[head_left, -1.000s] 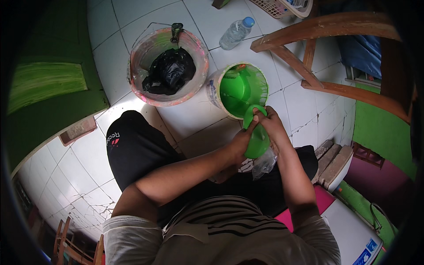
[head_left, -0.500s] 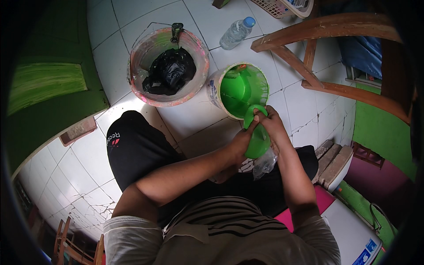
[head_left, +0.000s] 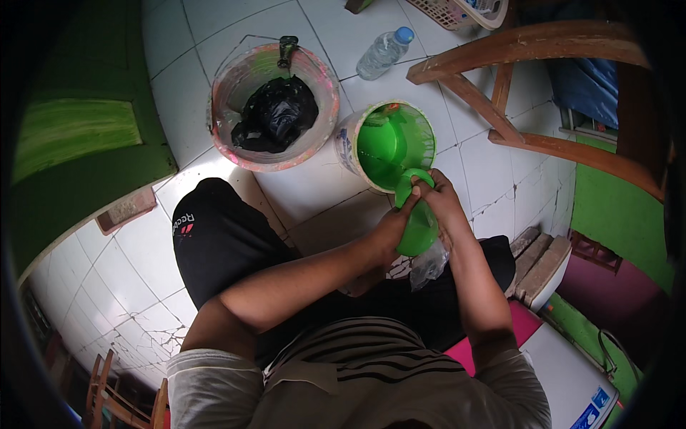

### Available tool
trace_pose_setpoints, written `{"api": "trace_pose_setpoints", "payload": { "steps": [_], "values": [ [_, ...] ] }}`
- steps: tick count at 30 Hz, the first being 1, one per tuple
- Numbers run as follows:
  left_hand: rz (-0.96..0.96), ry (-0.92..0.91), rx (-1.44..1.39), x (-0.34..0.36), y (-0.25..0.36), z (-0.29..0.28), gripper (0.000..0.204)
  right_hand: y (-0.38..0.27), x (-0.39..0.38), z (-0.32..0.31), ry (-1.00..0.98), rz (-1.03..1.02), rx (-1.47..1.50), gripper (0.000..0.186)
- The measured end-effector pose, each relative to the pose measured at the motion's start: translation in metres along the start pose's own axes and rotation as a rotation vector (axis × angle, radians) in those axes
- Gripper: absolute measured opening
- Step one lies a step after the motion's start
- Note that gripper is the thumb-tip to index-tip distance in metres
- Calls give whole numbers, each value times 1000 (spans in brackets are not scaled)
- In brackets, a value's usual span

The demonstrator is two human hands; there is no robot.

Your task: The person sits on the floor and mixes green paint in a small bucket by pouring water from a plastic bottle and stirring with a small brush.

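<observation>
Two hands are closed on one green piece: the left hand grasps it from its left side, thumb laid toward the upper end, and the right hand grips the looped upper end from the right. The piece lies between the palms; its exact kind is hard to tell. Just below the right hand, next to the lower end of the piece, is a clear bag; whether any fingers hold it cannot be seen.

Just beyond both hands stands a pail with green paint inside, its near rim close to the loop. Farther off, ahead and to the left of the left hand, is a wider bucket holding a black bag. A bottle with a blue cap is beyond the pail, well ahead of the hands. To the right of the right forearm are bricks; ahead and right of the right hand is a wooden frame.
</observation>
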State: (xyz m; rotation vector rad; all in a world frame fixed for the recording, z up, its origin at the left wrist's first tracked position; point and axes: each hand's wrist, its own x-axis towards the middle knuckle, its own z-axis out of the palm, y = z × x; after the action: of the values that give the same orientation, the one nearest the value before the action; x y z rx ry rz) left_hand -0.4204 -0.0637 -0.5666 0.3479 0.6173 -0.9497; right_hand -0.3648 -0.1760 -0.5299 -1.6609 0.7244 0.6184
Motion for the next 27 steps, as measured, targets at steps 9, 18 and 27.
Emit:
{"api": "trace_pose_setpoints", "payload": {
  "steps": [9,18,27],
  "values": [
    [6,3,16,1,-1,-1,100,2,1,-2,-15,-21,2,12],
    [-1,-18,24,1,-1,-5,101,-5,-6,3,-1,12,-5,11],
    [17,-26,21,-2,0,-3,97,1,-2,0,-18,-7,28,10]
  ]
}}
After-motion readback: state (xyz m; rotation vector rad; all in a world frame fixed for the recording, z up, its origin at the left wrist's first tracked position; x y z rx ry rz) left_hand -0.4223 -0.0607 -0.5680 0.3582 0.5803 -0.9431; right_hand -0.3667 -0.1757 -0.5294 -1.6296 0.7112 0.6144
